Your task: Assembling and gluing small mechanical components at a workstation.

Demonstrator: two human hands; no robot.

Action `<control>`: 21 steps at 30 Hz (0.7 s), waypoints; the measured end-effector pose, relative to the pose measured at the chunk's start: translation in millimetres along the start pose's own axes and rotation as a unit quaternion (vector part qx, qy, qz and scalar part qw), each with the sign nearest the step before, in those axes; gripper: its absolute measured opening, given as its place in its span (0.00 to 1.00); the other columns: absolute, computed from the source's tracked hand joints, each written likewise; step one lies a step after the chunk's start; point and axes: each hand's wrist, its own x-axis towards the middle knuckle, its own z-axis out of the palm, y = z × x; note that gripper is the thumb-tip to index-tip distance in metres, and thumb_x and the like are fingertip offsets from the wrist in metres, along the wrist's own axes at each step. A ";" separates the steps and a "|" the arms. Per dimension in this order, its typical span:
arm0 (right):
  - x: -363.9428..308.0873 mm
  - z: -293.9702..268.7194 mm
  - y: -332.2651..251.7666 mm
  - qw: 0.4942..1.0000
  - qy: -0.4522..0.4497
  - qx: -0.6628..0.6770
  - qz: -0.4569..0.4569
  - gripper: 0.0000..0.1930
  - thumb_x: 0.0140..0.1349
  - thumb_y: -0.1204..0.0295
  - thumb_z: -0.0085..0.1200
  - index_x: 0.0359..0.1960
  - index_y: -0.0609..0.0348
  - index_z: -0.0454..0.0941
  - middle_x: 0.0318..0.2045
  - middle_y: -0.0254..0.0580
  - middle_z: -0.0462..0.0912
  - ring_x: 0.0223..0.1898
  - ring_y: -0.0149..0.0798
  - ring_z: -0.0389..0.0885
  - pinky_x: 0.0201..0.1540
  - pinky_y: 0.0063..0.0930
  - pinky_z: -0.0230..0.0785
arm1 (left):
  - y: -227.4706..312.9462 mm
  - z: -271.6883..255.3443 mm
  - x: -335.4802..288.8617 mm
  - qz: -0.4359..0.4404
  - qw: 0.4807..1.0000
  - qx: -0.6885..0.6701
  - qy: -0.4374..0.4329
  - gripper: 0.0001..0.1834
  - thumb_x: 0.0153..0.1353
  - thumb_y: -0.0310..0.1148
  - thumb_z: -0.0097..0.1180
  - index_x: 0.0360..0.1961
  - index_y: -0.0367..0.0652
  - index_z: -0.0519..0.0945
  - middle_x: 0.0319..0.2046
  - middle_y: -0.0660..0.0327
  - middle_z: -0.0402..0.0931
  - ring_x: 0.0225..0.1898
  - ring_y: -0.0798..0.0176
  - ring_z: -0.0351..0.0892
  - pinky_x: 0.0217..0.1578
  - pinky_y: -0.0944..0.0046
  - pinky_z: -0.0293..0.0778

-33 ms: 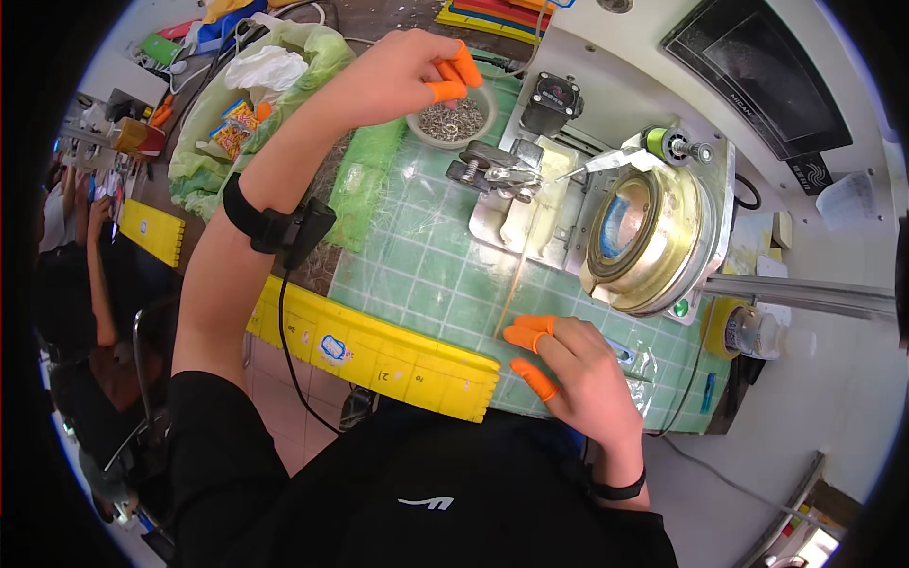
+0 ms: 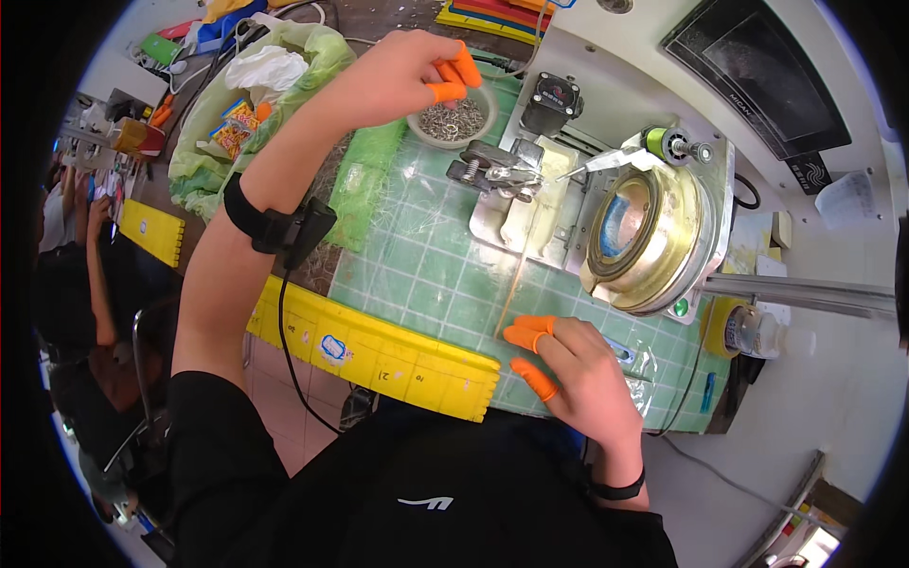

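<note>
My left hand (image 2: 407, 78), with orange finger cots on its tips, is over a pale bowl (image 2: 494, 121) of small metal pieces (image 2: 453, 123). Its fingers are bent close together; anything between them is hidden. My right hand (image 2: 578, 369) also wears orange cots. It rests low over the green gridded mat (image 2: 426, 275), thumb apart from the other fingers and nothing visible between them. A thin tan strand (image 2: 514, 284) runs from a metal clamp (image 2: 511, 173) on the machine down to near its fingertips. I cannot tell whether they touch it.
A round brass-coloured machine part (image 2: 653, 241) and a green thread spool (image 2: 663, 142) are right of the clamp. A yellow ruler-like strip (image 2: 379, 364) lines the table's near edge. A green plastic bag (image 2: 204, 156) stands left. A black wrist device (image 2: 303, 232) trails a cable.
</note>
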 end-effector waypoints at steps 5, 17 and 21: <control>0.8 5.9 -3.1 1.000 -0.005 0.001 0.003 0.13 0.62 0.70 0.65 0.48 0.57 0.82 0.46 0.43 0.82 0.44 0.51 0.80 0.48 0.42 0.73 | 2.1 10.6 -6.0 0.070 0.979 0.191 -0.031 0.12 0.58 0.23 0.65 0.44 0.37 0.83 0.37 0.56 0.83 0.38 0.57 0.83 0.43 0.60 0.79; 0.8 3.3 2.8 1.000 -0.008 0.009 -0.001 0.12 0.61 0.70 0.65 0.46 0.58 0.82 0.43 0.42 0.83 0.42 0.51 0.81 0.48 0.41 0.74 | 3.6 3.1 -15.3 0.056 0.987 0.151 -0.006 0.07 0.57 0.21 0.64 0.36 0.36 0.80 0.34 0.57 0.80 0.36 0.59 0.81 0.42 0.62 0.78; -0.2 2.2 6.9 1.000 -0.012 0.004 0.008 0.12 0.61 0.70 0.65 0.45 0.58 0.83 0.43 0.42 0.83 0.41 0.51 0.80 0.47 0.40 0.74 | 14.8 1.4 -14.5 -0.019 0.997 0.072 -0.010 0.06 0.60 0.22 0.65 0.37 0.35 0.81 0.35 0.59 0.83 0.37 0.67 0.83 0.44 0.66 0.78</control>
